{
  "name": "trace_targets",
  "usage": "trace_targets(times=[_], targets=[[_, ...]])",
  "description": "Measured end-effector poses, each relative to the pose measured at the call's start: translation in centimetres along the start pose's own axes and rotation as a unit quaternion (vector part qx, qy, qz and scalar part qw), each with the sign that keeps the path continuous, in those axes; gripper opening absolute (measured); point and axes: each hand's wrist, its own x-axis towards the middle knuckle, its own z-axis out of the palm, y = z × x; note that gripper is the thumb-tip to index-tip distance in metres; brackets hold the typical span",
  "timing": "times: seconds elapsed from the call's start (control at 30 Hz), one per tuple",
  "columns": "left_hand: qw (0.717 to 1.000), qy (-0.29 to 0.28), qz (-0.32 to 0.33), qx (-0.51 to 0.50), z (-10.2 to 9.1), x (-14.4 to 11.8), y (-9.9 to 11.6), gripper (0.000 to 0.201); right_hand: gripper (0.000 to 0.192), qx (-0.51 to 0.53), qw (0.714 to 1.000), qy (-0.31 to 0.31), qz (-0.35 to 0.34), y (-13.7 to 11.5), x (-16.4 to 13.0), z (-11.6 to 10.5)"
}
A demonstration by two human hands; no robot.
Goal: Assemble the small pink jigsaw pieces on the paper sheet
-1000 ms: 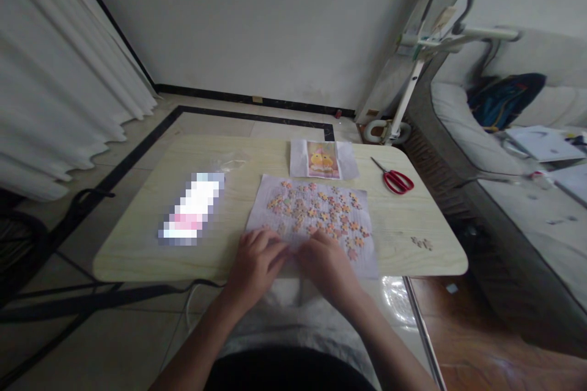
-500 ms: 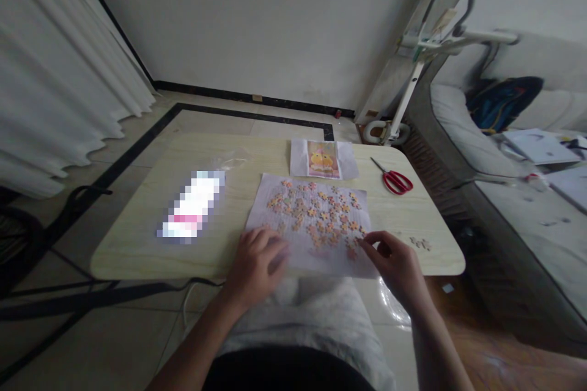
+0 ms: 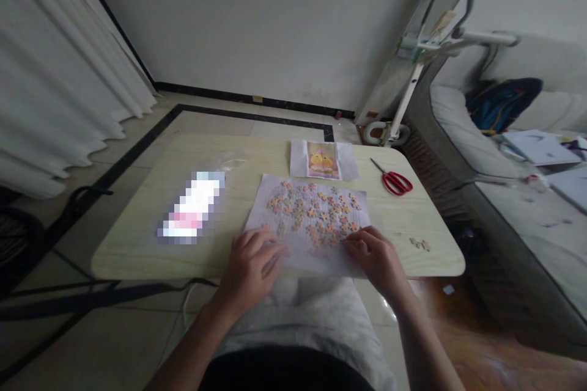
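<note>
Both forearms reach in from the near edge of the table. The left hand lies palm down on the near left corner of the white sheet, its fingers loosely together and pointing to the right. The right hand rests on the near right part of the sheet, fingers curled toward the puzzle pieces strewn across it; whether it pinches a piece, I cannot tell. At the far side lie a picture card and, right of it, red scissors.
</note>
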Motion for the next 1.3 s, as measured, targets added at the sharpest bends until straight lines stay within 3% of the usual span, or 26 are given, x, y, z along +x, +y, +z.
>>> trace_targets(times=[0.13, 0.37, 1.3], targets=[[1.0, -0.01, -0.008, 0.006, -0.1, -0.2, -0.2, 0.019, 0.018, -0.01, 0.999, 0.016, -0.039, -0.9, -0.8, 0.6], [1.0, -0.011, -0.008, 0.019, 0.8, 0.0, -0.3, 0.014, 0.013, -0.013, 0.995, -0.069, -0.074, -4.4, -1.0, 2.9], [1.0, -0.012, -0.015, 0.007, 0.8, 0.2, 0.1, 0.015, 0.02, -0.017, 0.987, -0.096, -0.13, -7.0, 0.3, 5.6]])
